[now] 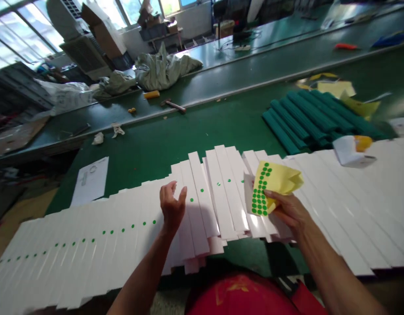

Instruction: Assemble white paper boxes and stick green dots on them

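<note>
Long white boxes (pixel 116 253) lie side by side in a row across the green table, many with a green dot near the middle. My left hand (pixel 172 205) is over the boxes left of centre, thumb and fingers apart, with nothing visible between them. In my right hand (pixel 287 208) is a yellow sticker sheet (pixel 261 192) bearing columns of green dots, pinched at its lower right side. The sheet's right part is curled. Beneath it, the boxes right of centre overlap unevenly. Boxes farther right (pixel 353 210) show no dots.
Green rolls (pixel 307 118) lie behind the boxes at right, near yellow paper (pixel 336 89). A white and yellow item (pixel 353 151) rests on the right boxes. At left lies a printed white sheet (pixel 90 180). A hammer (pixel 174 106) is near the rear ledge.
</note>
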{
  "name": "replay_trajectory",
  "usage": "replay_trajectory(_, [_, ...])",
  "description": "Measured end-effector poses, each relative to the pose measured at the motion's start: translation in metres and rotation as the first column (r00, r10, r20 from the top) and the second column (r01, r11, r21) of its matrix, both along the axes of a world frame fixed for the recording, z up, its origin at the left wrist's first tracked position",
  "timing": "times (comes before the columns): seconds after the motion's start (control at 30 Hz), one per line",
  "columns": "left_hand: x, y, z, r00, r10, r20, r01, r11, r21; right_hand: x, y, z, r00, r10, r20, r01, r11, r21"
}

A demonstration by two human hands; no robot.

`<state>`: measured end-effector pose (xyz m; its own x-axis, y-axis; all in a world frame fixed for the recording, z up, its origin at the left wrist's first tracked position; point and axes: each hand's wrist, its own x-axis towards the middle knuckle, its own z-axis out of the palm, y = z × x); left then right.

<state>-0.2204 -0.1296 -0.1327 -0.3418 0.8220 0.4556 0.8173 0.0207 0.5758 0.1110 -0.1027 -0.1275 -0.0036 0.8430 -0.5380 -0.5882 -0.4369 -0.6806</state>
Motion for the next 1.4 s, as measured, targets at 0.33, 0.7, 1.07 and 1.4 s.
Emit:
replay_trajectory(0.33, [-0.022, -0.061, -0.024, 0.852, -0.110, 0.512, 0.285, 0.917, -0.278, -0.041, 0.015, -0.008, 0.934, 0.245, 0.260, -0.245, 0.969, -0.034])
replay_trajectory(0.7, [-0.160, -0.137, -0.011, 0.900, -0.026, 0.435, 0.213, 0.897, -0.387, -0.171, -0.034, 0.005, 0.829, 0.559, 0.033, -0.560, 0.829, 0.018])
replay_trajectory(1.07, [-0.341, -0.208, -0.019, 0.961, 0.240, 0.136, -0.109, 0.785, -0.610, -0.335, -0.084, -0.002, 0.625, 0.770, -0.129, -0.741, 0.637, 0.213])
replay_trajectory(1.4, [-0.266, -0.184, 0.027, 0.812, 0.534, 0.238, -0.475, 0.840, -0.264, -0.361, -0.087, 0.013, 0.903, 0.365, -0.225, -0.379, 0.925, -0.025])
